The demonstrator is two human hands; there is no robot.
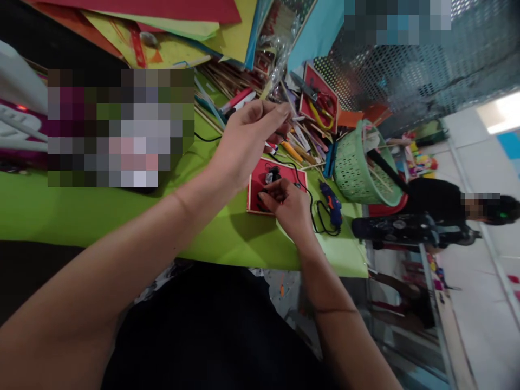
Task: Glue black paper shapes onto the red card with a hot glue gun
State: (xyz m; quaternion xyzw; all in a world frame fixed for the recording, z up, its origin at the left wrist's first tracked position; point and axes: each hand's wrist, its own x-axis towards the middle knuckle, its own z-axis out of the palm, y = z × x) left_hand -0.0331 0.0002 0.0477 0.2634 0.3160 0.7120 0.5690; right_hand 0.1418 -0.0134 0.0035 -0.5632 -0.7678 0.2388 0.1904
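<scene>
My left hand (260,132) is raised over a heap of markers and thin sticks, thumb and fingers pinched together. Whatever the pinch holds, if anything, is too small to make out. Lower and to the right, my right hand (289,203) reaches over a small red board (254,187) with pale edges. Its fingertips are closed close to the board, and I cannot tell what is between them. A small black object (273,174) lies on the board just beyond these fingers. Beside this hand rests a blue glue gun (333,206) with a black cord.
A green basket (349,168) stands right of the heap. Scissors (320,100) lie on another red panel behind it. Coloured paper sheets (182,16) are stacked at the back left. The green tabletop (219,233) ends near my body. A person in black (434,203) is at the right.
</scene>
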